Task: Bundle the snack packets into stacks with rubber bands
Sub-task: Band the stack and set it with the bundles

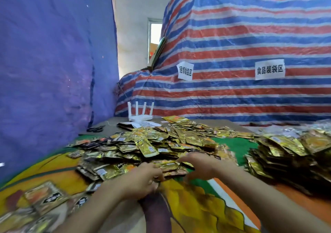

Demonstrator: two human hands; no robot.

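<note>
A wide heap of loose gold and black snack packets [143, 146] covers the middle of the table. At its near edge my left hand [143, 179] grips a small stack of packets [170, 169], fingers curled round its left end. My right hand [198, 163] lies over the right end of the same stack with fingers stretched forward and blurred. Bundled stacks of packets [286, 161] are piled at the right. No rubber band is visible.
A colourful printed cloth [197, 206] covers the table. More packets [41, 200] lie at the near left. Scissors [95, 129] and a white router [140, 114] sit at the back. A blue sheet [53, 62] hangs left; a striped tarp [241, 57] rises behind.
</note>
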